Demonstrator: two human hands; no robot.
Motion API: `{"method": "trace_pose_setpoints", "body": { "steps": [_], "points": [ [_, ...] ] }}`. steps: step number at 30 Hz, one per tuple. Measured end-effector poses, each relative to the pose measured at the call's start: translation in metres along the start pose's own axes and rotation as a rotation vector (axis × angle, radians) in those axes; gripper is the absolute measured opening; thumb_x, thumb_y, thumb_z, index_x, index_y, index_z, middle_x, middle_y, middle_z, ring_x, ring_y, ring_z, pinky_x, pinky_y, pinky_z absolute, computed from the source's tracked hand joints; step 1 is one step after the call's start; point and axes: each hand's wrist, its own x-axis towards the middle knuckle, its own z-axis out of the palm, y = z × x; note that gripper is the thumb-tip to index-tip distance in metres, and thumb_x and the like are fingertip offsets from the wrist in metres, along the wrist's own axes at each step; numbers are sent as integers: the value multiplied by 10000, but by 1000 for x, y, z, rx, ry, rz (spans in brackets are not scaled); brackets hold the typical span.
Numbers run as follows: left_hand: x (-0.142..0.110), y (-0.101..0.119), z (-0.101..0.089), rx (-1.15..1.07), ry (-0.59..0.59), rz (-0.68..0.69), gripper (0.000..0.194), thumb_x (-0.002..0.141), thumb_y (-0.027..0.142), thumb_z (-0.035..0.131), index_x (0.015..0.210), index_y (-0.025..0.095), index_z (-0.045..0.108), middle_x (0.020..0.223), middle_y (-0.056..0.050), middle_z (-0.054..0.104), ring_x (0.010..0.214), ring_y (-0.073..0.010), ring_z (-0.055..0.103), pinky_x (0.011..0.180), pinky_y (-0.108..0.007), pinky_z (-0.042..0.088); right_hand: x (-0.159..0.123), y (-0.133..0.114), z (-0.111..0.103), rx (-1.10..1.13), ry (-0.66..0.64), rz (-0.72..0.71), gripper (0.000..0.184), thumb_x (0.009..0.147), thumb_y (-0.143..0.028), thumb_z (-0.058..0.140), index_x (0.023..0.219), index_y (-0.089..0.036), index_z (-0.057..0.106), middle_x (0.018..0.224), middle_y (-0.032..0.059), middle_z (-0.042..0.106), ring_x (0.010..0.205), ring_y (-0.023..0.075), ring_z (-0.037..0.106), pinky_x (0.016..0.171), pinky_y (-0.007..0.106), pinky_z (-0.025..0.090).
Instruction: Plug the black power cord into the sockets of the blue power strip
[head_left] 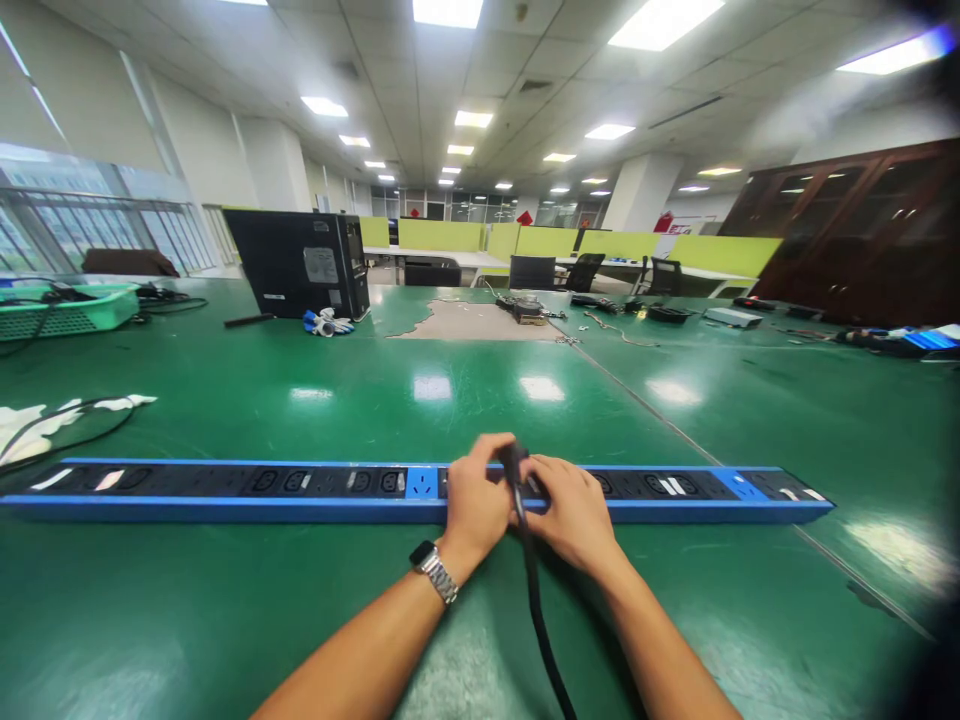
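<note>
A long blue and black power strip (330, 512) lies across the green table in front of me, its rows of sockets facing up. At its middle, my left hand (478, 505) has its fingers closed around a black power plug (513, 458), held over the sockets. A thick black cable (534, 590) runs from the plug down toward me between my forearms. My right hand (574, 510) is curled over the strip just right of the plug, its thumb at the front edge and its fingertips close to the plug. The hands hide the sockets beneath them.
On the green table (337, 610), a black computer case (300, 262) stands at the back left beside blue-white gloves (328, 322). A green basket (82, 312) and a white plastic bag (30, 430) are at left. Loose parts (529, 310) and cables lie along the far side.
</note>
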Motion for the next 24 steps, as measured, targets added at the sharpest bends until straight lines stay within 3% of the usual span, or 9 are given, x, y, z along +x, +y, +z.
{"method": "trace_pose_setpoints", "body": {
  "steps": [3, 7, 10, 12, 14, 17, 21, 24],
  "points": [
    [13, 4, -36, -167, 257, -32, 303, 864, 377, 588, 1097, 184, 600, 997, -64, 719, 860, -168, 680, 796, -273, 536, -1, 1, 0, -3, 4, -1, 637, 694, -519, 697, 1245, -225, 571, 1286, 90, 599, 1203, 284, 508, 1014, 472, 331],
    [8, -24, -130, 70, 418, -4, 435, 805, 481, 625, 1119, 179, 632, 1053, -69, 716, 932, -212, 674, 871, -328, 526, 0, 3, 2, -14, 7, 1, 664, 681, -552, 705, 1245, -226, 575, 1281, 87, 603, 1204, 287, 508, 1018, 474, 329],
    [-16, -62, -196, 346, 448, -166, 499, 795, 568, 585, 1139, 214, 657, 1026, -47, 732, 947, -255, 678, 892, -388, 521, 0, 4, 3, -22, 7, -10, 667, 684, -559, 698, 1248, -225, 575, 1280, 90, 603, 1204, 290, 508, 1012, 475, 334],
    [-33, -82, -221, 453, 380, -237, 519, 800, 598, 559, 1177, 252, 646, 1031, -25, 737, 975, -271, 676, 873, -393, 532, 0, 5, 4, -24, 7, -13, 673, 683, -564, 697, 1249, -223, 574, 1282, 93, 602, 1203, 292, 510, 1010, 474, 335],
    [-46, -94, -229, 487, 256, -212, 544, 790, 620, 549, 1172, 247, 653, 1004, -34, 746, 950, -274, 686, 837, -381, 547, 1, 6, 5, -27, 10, -7, 677, 676, -566, 700, 1246, -222, 575, 1283, 91, 603, 1201, 292, 512, 1008, 473, 334],
    [-50, -99, -219, 472, 133, -97, 535, 813, 602, 530, 1167, 221, 654, 1021, -59, 742, 946, -259, 687, 868, -372, 534, 0, 7, 6, -34, 16, -5, 672, 677, -564, 698, 1245, -228, 574, 1281, 85, 605, 1198, 289, 516, 1005, 470, 335],
    [-40, -94, -201, 501, 62, 22, 445, 863, 522, 502, 1156, 221, 650, 1112, -70, 713, 983, -239, 672, 902, -362, 514, 0, 8, 7, -39, 14, -10, 651, 692, -562, 680, 1249, -243, 570, 1280, 82, 604, 1198, 286, 517, 1006, 473, 332],
    [-34, -91, -198, 612, 59, 41, 408, 887, 471, 469, 1141, 212, 656, 1079, -85, 718, 962, -248, 669, 890, -378, 507, 0, 8, 7, -39, 3, -9, 652, 699, -568, 667, 1253, -237, 567, 1285, 85, 600, 1207, 286, 511, 1007, 472, 330]
  ]
}}
